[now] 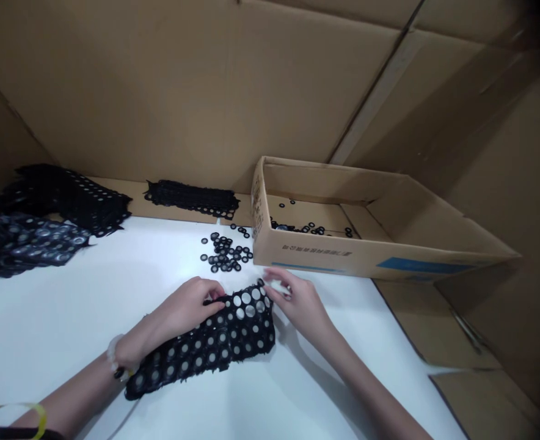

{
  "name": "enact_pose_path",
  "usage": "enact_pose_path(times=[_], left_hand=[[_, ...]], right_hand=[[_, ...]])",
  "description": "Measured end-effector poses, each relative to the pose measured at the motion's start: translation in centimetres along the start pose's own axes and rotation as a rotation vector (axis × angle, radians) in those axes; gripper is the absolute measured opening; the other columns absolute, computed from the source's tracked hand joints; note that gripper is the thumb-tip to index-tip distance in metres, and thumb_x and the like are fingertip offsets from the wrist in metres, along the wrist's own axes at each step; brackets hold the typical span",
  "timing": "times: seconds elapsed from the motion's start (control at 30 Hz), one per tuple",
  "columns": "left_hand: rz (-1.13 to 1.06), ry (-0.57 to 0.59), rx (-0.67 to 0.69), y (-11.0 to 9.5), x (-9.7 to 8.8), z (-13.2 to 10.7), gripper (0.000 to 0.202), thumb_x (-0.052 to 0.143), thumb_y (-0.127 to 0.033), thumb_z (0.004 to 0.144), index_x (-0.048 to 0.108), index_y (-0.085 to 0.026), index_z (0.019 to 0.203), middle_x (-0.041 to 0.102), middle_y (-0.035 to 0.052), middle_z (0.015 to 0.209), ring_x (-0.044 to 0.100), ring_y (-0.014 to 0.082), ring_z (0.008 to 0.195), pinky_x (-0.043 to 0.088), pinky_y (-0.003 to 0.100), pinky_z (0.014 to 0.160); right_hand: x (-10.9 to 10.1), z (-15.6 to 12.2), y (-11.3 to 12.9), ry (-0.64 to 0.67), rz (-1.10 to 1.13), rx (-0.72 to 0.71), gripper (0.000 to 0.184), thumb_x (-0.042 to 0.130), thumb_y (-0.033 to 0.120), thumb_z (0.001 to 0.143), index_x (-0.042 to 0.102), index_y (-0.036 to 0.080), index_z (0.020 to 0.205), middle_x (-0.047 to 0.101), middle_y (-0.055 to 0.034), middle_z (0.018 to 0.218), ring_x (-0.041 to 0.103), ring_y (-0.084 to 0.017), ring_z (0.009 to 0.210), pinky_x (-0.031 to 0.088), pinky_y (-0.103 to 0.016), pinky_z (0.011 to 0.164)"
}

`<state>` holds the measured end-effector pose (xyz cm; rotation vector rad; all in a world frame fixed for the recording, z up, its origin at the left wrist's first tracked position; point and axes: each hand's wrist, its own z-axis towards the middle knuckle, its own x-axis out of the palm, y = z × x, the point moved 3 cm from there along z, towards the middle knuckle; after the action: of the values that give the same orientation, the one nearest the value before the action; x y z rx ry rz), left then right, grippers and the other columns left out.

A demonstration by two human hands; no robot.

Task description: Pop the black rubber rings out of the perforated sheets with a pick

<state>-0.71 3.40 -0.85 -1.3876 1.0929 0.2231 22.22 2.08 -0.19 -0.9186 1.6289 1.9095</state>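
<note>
Perforated black sheet (215,339) points up-right

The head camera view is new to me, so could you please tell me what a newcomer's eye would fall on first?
The black sheet full of round holes stands out first, at the middle of the white table between the left hand and the right hand. Just beyond it lies a loose heap of small black rings, beside an open cardboard box with more rings inside. Stacks of similar black sheets sit at the far left.
</note>
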Motion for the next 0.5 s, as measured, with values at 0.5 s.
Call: enact_pose_path(times=[0.5], left_hand=[[0.077, -0.098, 0.141, 0.4, 0.09, 0.6, 0.027, 0.045, -0.037, 0.093, 0.068, -0.025, 0.1, 0.066, 0.002, 0.103, 0.056, 0.0206, 0.101, 0.044, 0.033, 0.089]], right_hand=[[0.56, 0.07, 0.13, 0.138, -0.235, -0.09, 0.037, 0.053, 0.006, 0.076, 0.069, 0.025, 0.104, 0.07, -0.0022, 0.105, 0.06, -0.023, 0.102, 0.048, -0.033, 0.083]])
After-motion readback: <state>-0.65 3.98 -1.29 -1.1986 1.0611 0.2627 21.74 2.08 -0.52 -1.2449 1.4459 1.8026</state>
